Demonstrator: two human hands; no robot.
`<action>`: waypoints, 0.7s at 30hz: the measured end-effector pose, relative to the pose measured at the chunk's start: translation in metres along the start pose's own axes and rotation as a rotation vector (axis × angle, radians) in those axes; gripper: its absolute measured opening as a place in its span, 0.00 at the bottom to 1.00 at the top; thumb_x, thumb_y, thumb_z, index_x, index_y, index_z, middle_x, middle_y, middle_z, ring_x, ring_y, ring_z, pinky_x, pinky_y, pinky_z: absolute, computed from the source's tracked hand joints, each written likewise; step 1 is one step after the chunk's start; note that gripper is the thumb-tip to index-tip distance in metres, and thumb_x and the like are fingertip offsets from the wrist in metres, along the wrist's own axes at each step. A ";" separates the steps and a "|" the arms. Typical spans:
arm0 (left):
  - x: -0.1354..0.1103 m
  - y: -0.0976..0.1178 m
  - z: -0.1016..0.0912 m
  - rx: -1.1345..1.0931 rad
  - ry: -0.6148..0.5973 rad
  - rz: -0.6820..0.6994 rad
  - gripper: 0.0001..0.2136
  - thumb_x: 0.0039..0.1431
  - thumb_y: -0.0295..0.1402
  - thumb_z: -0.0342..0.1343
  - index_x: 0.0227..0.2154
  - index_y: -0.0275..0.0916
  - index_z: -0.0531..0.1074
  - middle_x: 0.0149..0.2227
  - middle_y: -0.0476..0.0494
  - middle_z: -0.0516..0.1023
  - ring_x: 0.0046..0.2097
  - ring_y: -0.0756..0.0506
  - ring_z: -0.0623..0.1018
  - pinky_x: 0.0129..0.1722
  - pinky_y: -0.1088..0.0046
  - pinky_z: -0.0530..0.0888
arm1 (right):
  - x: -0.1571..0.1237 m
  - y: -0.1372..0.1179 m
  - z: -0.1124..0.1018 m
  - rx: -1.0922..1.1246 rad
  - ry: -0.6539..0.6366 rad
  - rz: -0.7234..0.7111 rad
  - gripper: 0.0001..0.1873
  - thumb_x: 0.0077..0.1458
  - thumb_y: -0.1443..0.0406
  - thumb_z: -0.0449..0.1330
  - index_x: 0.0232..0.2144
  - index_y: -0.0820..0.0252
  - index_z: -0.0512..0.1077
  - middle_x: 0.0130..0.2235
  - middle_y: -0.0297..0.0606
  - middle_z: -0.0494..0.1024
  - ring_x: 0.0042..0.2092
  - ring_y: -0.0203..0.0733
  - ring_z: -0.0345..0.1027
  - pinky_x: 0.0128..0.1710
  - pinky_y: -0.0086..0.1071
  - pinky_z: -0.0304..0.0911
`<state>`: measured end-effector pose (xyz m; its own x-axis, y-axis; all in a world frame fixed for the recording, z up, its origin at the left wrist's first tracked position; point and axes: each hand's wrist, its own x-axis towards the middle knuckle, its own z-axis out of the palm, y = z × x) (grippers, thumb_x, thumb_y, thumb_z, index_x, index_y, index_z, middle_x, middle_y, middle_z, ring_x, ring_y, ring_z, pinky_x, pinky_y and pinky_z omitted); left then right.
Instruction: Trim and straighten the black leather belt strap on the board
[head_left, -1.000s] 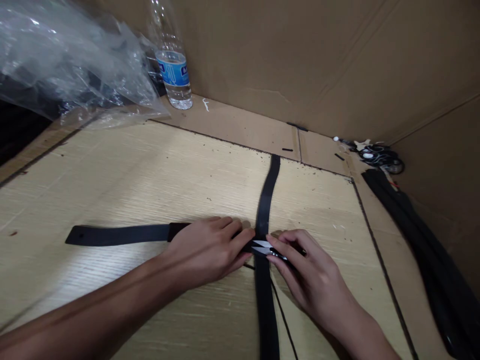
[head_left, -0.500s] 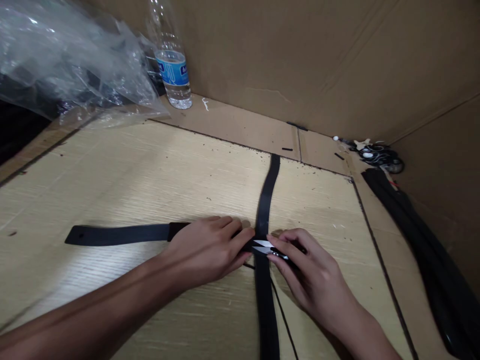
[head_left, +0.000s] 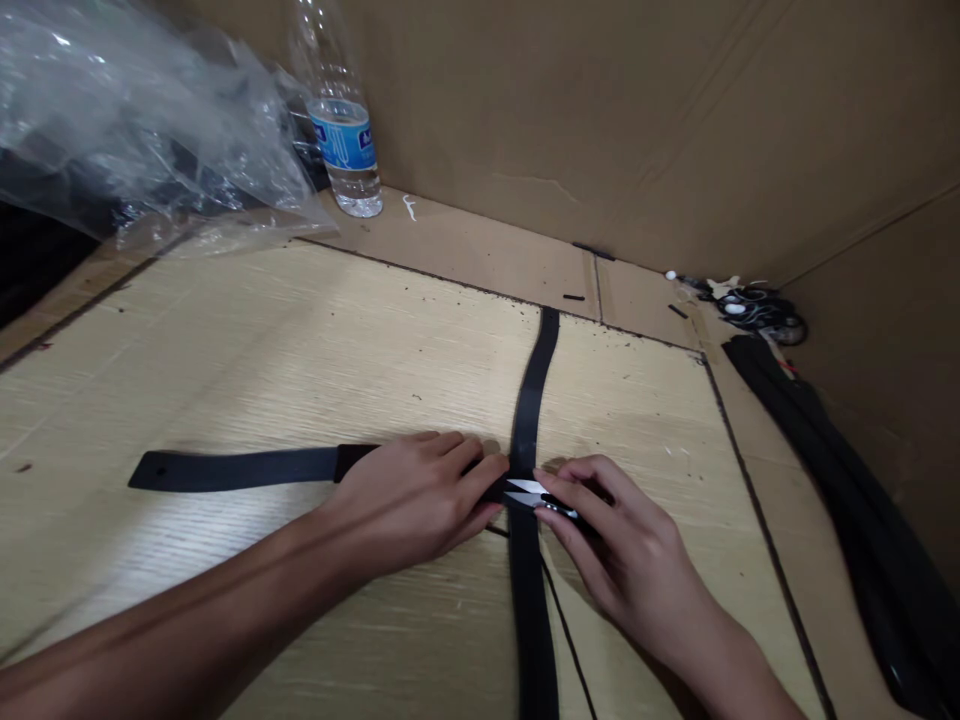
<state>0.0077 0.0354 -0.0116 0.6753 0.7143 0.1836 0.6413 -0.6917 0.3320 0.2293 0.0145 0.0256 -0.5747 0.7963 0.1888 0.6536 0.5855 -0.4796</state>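
Two black straps cross on the pale wooden board [head_left: 262, 350]. One strap [head_left: 232, 468] lies flat from the left; the other strap [head_left: 534, 400] runs from the board's far edge toward me. My left hand [head_left: 416, 495] presses down on the horizontal strap at the crossing, fingers curled over it. My right hand [head_left: 607, 545] pinches small thread snips [head_left: 536, 495], whose silver blades point left at the crossing, touching the straps. A thin black thread [head_left: 562, 620] trails toward me beside the upright strap.
A plastic water bottle [head_left: 341, 130] stands at the back by the cardboard wall [head_left: 600, 120]. Crumpled clear plastic bags [head_left: 127, 130] lie at the far left. A pile of black straps [head_left: 847, 480] runs along the right side, with small hardware pieces [head_left: 750, 305] behind it.
Almost nothing has moved. Both hands stay at the crossing of the straps, and the view has only shifted slightly.
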 end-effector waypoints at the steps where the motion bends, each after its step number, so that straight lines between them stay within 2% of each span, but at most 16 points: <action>1: 0.000 0.000 0.000 -0.001 -0.001 0.000 0.14 0.64 0.40 0.45 0.45 0.38 0.68 0.37 0.43 0.75 0.37 0.44 0.76 0.35 0.67 0.74 | 0.000 0.000 0.000 0.002 -0.002 0.004 0.15 0.59 0.71 0.54 0.49 0.64 0.68 0.42 0.46 0.68 0.45 0.41 0.67 0.40 0.34 0.71; 9: 0.000 0.000 0.001 0.006 0.020 0.009 0.13 0.64 0.39 0.46 0.45 0.38 0.68 0.36 0.43 0.75 0.36 0.44 0.76 0.34 0.67 0.73 | 0.001 0.000 0.000 0.009 -0.006 0.004 0.15 0.59 0.71 0.54 0.49 0.64 0.68 0.42 0.45 0.67 0.44 0.41 0.66 0.40 0.34 0.71; 16: 0.001 0.001 0.001 -0.015 0.062 0.008 0.13 0.64 0.39 0.46 0.43 0.36 0.68 0.37 0.43 0.76 0.36 0.44 0.77 0.34 0.68 0.73 | 0.002 -0.005 0.001 0.063 0.007 0.109 0.13 0.60 0.69 0.54 0.46 0.62 0.71 0.40 0.45 0.69 0.42 0.41 0.68 0.38 0.34 0.71; 21: 0.001 0.003 0.000 -0.016 0.048 -0.001 0.13 0.64 0.39 0.45 0.41 0.35 0.68 0.36 0.42 0.77 0.36 0.44 0.77 0.33 0.68 0.73 | 0.003 -0.008 0.000 0.083 0.005 0.191 0.12 0.59 0.68 0.55 0.44 0.60 0.74 0.38 0.43 0.70 0.40 0.41 0.69 0.36 0.34 0.71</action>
<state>0.0106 0.0344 -0.0109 0.6561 0.7195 0.2275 0.6357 -0.6895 0.3471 0.2225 0.0121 0.0301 -0.4416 0.8924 0.0922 0.7074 0.4096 -0.5760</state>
